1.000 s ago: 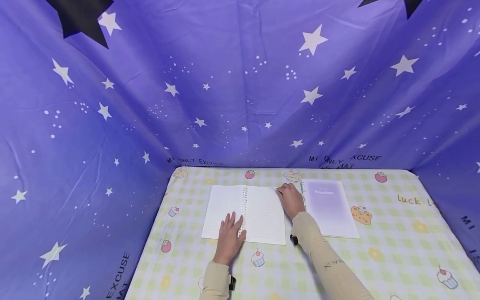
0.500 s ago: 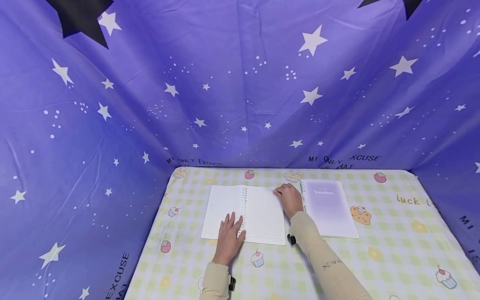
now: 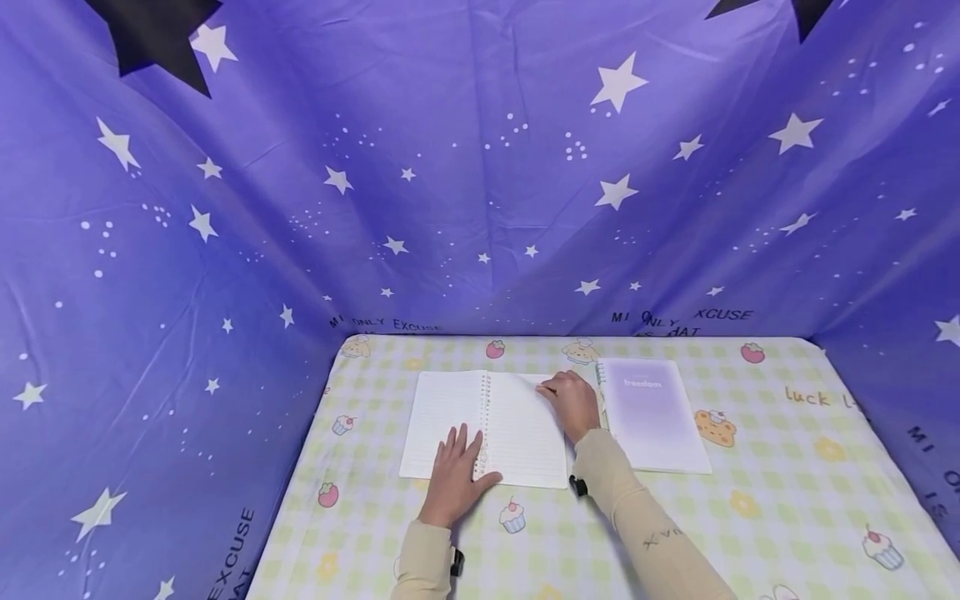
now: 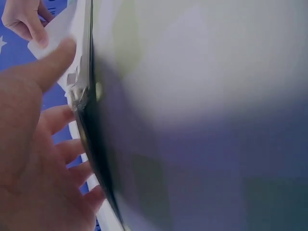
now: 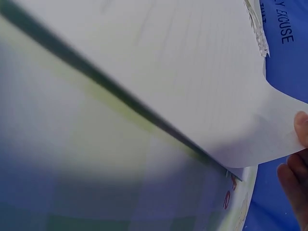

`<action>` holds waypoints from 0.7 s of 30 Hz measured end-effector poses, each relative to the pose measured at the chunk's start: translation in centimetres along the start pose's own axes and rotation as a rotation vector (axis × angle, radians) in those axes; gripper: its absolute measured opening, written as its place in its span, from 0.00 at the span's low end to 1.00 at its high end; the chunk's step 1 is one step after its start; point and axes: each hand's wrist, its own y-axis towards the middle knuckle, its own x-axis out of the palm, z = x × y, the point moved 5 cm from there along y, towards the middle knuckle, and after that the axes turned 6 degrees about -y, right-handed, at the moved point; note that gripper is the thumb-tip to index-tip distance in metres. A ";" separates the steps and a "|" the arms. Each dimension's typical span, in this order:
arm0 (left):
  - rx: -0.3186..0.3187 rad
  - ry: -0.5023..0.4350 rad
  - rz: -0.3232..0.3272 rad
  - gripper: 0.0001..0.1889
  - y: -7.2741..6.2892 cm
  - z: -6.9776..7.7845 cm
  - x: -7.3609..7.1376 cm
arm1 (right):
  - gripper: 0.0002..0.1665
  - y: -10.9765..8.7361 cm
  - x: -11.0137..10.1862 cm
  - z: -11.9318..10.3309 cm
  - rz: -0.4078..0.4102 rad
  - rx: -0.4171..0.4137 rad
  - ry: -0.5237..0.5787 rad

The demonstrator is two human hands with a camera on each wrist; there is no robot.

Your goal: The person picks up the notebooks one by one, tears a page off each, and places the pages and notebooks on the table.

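Observation:
An open spiral notebook [image 3: 444,408] with lined white pages lies flat on the table. Across its lower left page and coil rests my left hand [image 3: 454,475], fingers spread and thumb out over the right page's bottom. My right hand [image 3: 572,404] pinches the far right corner of the right-hand page [image 5: 269,130], between thumb and fingers. That corner is lifted and curls away from the pages beneath, as the right wrist view shows. In the left wrist view, the left thumb [image 4: 57,60] lies by the coil [image 4: 77,91], with the right hand beyond it.
Right of the open notebook lies a closed spiral notebook [image 3: 654,417] with a purple cover reading "freedom". The table [image 3: 795,500] wears a green checked cloth with cupcake and strawberry prints. Purple star-printed curtains [image 3: 480,167] stand round its back and sides.
My right hand has moved slightly left with the page corner, which is now curled up more. The left hand stays on the notebook, its thumb spread further right.

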 end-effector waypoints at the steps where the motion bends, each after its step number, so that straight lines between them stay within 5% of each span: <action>1: 0.005 0.007 -0.014 0.41 0.1 0.0 0.0 | 0.08 -0.1 -0.1 0.0 0.007 -0.002 -0.007; 14: 0.040 0.034 -0.139 0.57 1.4 -0.3 -0.5 | 0.07 -0.8 -0.8 -1.5 0.046 -0.036 -0.025; 21: 0.047 0.036 -0.152 0.60 2.0 -0.5 -0.2 | 0.05 -1.4 -1.2 -2.4 0.046 -0.097 -0.024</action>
